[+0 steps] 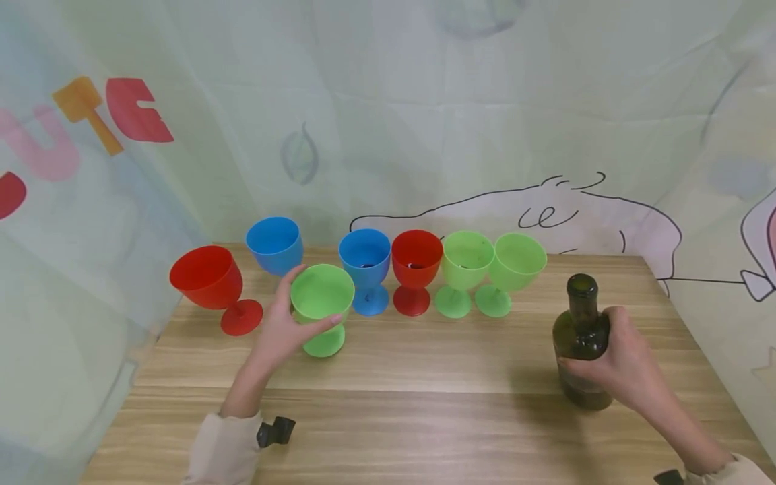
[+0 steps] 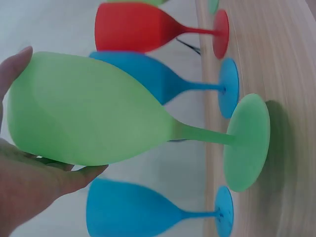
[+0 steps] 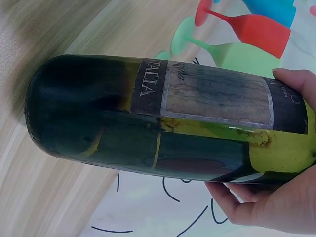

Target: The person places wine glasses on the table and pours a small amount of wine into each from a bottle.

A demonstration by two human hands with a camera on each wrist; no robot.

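1. The left hand (image 1: 289, 330) holds the green cup (image 1: 321, 293) by its bowl, thumb and fingers spread on opposite sides; the right hand (image 1: 627, 364) wraps the upper body of the bottle (image 1: 582, 335), so both hands are filled
2. The green cup is at the left hand, in front of the row's blue cup (image 1: 365, 254), roughly upright; I cannot tell whether its foot (image 2: 251, 143) touches the tabletop (image 1: 424, 431)
3. It looks like thin matte plastic: probably light, fairly stiff and unlikely to break, though a hard squeeze might flex the rim
4. Its wide bowl on a slim stem (image 2: 202, 133) makes it top-heavy, so the lower bowl seems the steadiest hold, with the stem second
5. The bottle is at the right of the tabletop, apart from the cups; it looks like smooth glass, likely heavier, rigid, breakable and slippery, and how full it is I cannot tell
6. The body around the label (image 3: 217, 96) should give the surest grip; the neck (image 1: 583, 296) alone would leave the weight swinging below
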